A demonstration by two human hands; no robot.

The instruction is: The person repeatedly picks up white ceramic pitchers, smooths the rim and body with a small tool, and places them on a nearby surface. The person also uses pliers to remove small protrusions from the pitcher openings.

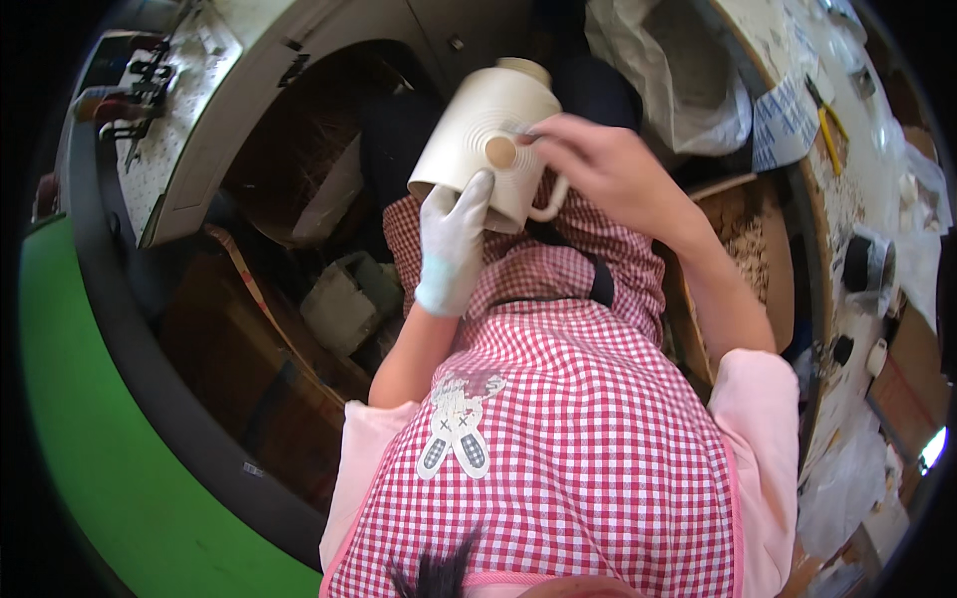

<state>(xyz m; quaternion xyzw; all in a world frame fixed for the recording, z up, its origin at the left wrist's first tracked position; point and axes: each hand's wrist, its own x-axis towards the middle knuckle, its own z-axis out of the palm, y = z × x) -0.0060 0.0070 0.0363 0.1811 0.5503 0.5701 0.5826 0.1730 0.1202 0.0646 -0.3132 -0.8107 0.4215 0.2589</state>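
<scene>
A cream cylindrical vessel (454,130) with a handle lies tilted above my lap; concentric ridges circle a tan round patch (500,151) on its side. My left hand (451,234), in a pale glove, grips its lower end with the thumb on the outside. My bare right hand (588,164) is slightly blurred, fingertips pinched on a small grey tool (523,133) at the ridges just above the patch; the tool is too small to make out clearly.
Tools (140,100) line a metal surface at upper left; a green mat (90,399) is below. On the right are a worktable (832,299) with yellow-handled pliers (832,140), a white sack (688,90) and a box of shavings (753,249).
</scene>
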